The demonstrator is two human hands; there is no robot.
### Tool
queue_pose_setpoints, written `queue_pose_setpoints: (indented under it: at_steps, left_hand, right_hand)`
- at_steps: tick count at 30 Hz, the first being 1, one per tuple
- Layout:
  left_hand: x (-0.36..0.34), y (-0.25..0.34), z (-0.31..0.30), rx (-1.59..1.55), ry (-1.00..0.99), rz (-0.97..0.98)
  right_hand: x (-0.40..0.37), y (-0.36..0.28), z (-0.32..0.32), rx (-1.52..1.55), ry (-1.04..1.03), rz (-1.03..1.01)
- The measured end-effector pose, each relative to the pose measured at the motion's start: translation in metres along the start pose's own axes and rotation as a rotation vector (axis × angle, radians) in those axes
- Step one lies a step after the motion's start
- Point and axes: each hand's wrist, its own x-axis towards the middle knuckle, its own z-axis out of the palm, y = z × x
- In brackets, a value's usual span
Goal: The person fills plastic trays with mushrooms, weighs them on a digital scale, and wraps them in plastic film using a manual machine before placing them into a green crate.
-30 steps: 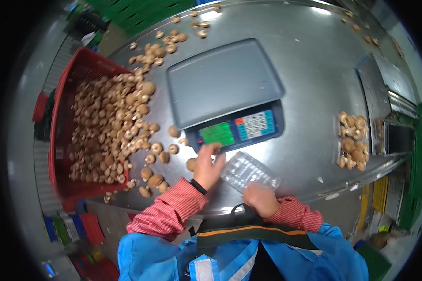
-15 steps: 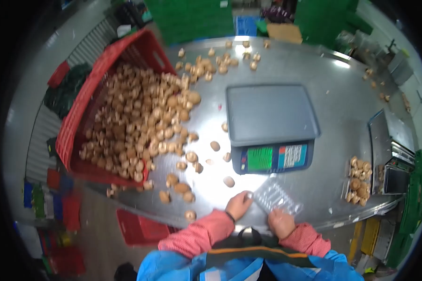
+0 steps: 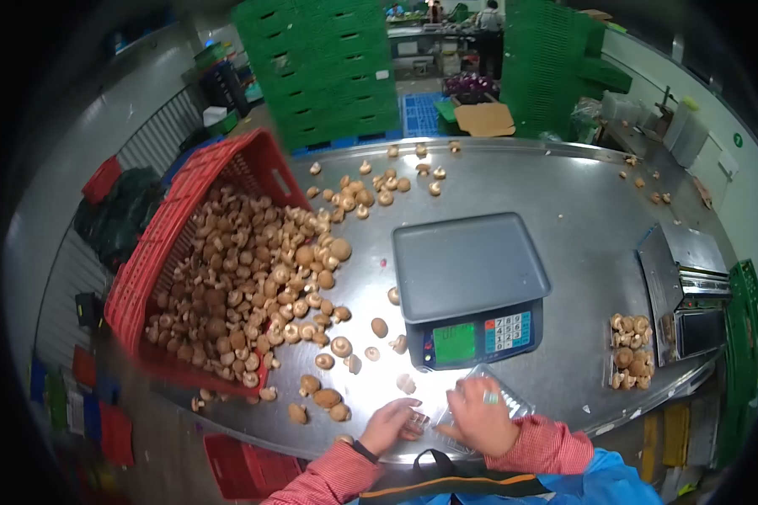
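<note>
My left hand [image 3: 389,426] is near the front edge of the table, its fingers curled at the left end of a clear plastic tray [image 3: 514,399]. Over the middle of this tray is my right hand [image 3: 483,416], thumb and fingers bent around it and hiding part of it. Just behind my hands stands a scale [image 3: 467,265] with a bare grey pan and a lit green display. Loose mushrooms [image 3: 327,398] lie to the left of my left hand.
A tilted red crate [image 3: 126,311] spills mushrooms [image 3: 236,278] onto the metal table [image 3: 581,252] at the left. Packed mushrooms [image 3: 632,358] sit at the right beside a metal machine [image 3: 691,290]. Green crates [image 3: 320,76] are stacked behind. A person [image 3: 489,38] stands far back.
The view has tilted up, showing more background. My right hand has moved from the tray's near right corner to over its middle. My left hand has shifted left and down.
</note>
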Motion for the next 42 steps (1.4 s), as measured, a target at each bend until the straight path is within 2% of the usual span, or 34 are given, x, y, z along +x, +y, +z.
queue_pose_setpoints:
  at_steps: [1,3,5,7,8,9,11,12,14,16,19,23,27,30,31,32,36,39,40,41,42]
  left_hand:
    - [-0.011,0.000,-0.009,-0.023,0.001,0.051]
    - [-0.030,0.000,-0.021,-0.012,0.026,0.125]
    - [-0.039,-0.020,-0.042,0.076,0.222,0.211]
    - [-0.051,-0.040,-0.070,0.422,0.704,0.366]
    - [-0.058,-0.047,-0.082,0.609,0.936,0.428]
    - [-0.066,-0.048,-0.092,0.706,0.996,0.366]
    - [-0.075,-0.047,-0.106,0.897,1.096,0.236]
    - [-0.072,-0.047,-0.111,0.939,1.061,0.170]
    - [-0.061,-0.045,-0.117,1.006,1.103,0.180]
    - [-0.046,-0.034,-0.122,1.034,1.122,0.171]
    - [-0.022,-0.023,-0.137,1.009,1.165,0.213]
    - [0.018,0.004,-0.183,1.082,1.223,0.292]
    - [0.031,0.030,-0.211,1.062,1.142,0.266]
    - [0.027,0.040,-0.217,1.025,1.034,0.116]
    - [0.025,0.041,-0.219,1.002,1.013,0.136]
    - [0.024,0.040,-0.222,0.979,0.992,0.154]
    - [0.018,0.035,-0.225,0.862,0.958,0.209]
    - [0.019,0.032,-0.216,0.787,0.974,0.264]
    - [0.021,0.034,-0.208,0.803,0.979,0.277]
    - [0.022,0.036,-0.200,0.819,0.982,0.291]
    - [0.014,0.051,-0.187,0.850,0.937,0.218]
  right_hand:
    - [0.017,-0.002,-0.006,-0.025,-0.008,0.083]
    - [0.034,0.013,0.038,0.382,-0.170,0.096]
    - [0.056,0.031,0.093,1.075,-0.762,0.387]
    - [0.087,0.031,0.111,1.149,-0.756,0.461]
    - [0.106,0.038,0.127,1.107,-0.568,0.465]
    - [0.127,0.046,0.143,1.060,-0.376,0.468]
    - [0.191,0.061,0.159,0.599,-0.042,0.330]
    - [0.228,0.040,0.129,0.394,-0.105,0.348]
    - [0.286,0.054,0.154,0.014,-0.052,0.276]
    - [0.325,0.052,0.163,-0.115,-0.191,0.274]
    - [0.342,0.076,0.210,-0.084,-0.252,0.245]
    - [0.351,0.073,0.240,0.039,-0.366,0.145]
    - [0.325,0.057,0.271,0.294,-0.352,0.063]
    - [0.298,0.025,0.282,0.586,-0.492,0.376]
    - [0.289,0.012,0.280,0.696,-0.527,0.467]
    - [0.281,0.004,0.284,0.708,-0.511,0.432]
    - [0.261,-0.025,0.289,1.003,-0.575,0.593]
    - [0.235,-0.033,0.321,1.248,-0.389,0.579]
    - [0.233,-0.030,0.329,1.186,-0.375,0.449]
    - [0.228,-0.027,0.336,1.304,-0.375,0.538]
    - [0.223,-0.030,0.332,1.420,-0.372,0.631]
